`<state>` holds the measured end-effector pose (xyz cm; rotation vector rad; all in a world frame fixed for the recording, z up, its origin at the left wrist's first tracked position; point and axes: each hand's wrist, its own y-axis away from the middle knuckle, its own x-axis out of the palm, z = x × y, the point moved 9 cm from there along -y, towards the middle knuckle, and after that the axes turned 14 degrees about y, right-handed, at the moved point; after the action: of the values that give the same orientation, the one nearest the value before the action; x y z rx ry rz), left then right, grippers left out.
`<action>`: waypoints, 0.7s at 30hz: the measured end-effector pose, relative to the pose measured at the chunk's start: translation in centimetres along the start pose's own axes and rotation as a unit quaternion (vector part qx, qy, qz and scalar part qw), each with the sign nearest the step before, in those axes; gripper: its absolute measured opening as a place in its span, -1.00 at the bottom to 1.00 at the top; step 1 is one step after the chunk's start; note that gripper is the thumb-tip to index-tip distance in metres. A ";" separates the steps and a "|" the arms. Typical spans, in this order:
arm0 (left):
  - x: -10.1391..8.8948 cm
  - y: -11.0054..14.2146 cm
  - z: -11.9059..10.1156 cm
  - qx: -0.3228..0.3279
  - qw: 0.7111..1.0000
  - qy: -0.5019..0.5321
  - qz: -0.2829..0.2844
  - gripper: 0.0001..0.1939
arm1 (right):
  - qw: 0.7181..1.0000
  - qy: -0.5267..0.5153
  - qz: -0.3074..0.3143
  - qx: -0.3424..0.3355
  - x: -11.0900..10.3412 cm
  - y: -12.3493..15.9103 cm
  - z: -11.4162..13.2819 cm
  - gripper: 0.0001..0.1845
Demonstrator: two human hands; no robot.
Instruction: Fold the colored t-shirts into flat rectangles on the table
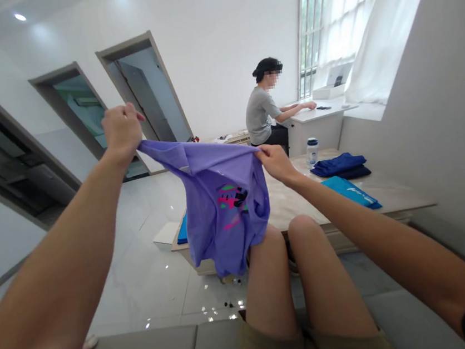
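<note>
Past bare forearms [83, 242] up close, stretching the top edge of a purple shirt [212, 182] between a curled left hand [122, 128] at one end and a pinching right hand [275, 161] at the other, with the rest hanging before a low table [292, 198] near the knees [306, 236]. Looks light, soft and limp, hardly slippery or fragile, so likely to sag wherever unsupported. Best held, probably, at two well-separated edge points.

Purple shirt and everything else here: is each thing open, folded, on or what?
Purple shirt: unfolded, hanging
Left hand: closed on shirt
Right hand: closed on shirt
Light blue cloth: folded
Dark blue clothes: folded, stacked
Bottle: upright, capped
Door: open
Curtain: hanging
Ceiling light: on
</note>
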<state>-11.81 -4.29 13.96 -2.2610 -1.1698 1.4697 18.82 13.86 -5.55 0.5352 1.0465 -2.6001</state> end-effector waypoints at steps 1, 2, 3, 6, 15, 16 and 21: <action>1.0 1.0 -0.2 -0.015 1.000 -0.021 -0.012 -0.25 | 1.000 0.005 -0.008 -0.014 -0.9 -1.1 1.1 -0.59; 2.9 2.3 -0.7 -0.028 0.999 -0.034 -0.001 -0.29 | 0.999 0.012 -0.010 -0.031 -1.5 -2.0 2.3 -0.61; 5.8 3.8 -1.9 -0.003 0.999 -0.009 0.041 -0.34 | 0.999 0.017 -0.004 -0.049 -1.7 -2.7 3.5 -0.64; 15.9 9.5 -6.4 0.106 0.941 0.223 0.232 -0.29 | 0.994 0.032 0.050 -0.093 -1.0 -3.9 6.3 -0.69; 22.7 9.2 -2.7 0.010 0.880 0.402 0.252 -0.37 | 0.989 -0.008 0.147 -0.003 0.3 -0.6 0.7 -0.42; 21.6 8.4 -2.3 0.014 0.891 0.397 0.218 -0.39 | 0.980 -0.008 0.194 0.033 1.8 1.2 -0.8 -0.31; 15.8 6.4 -1.0 0.043 0.917 0.385 0.095 -0.50 | 0.937 0.025 0.341 0.071 9.8 8.4 -3.9 -0.46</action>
<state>-4.73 2.84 0.15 -2.5483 -0.6330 0.5170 14.26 9.60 -17.54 0.8283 0.5424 -2.0481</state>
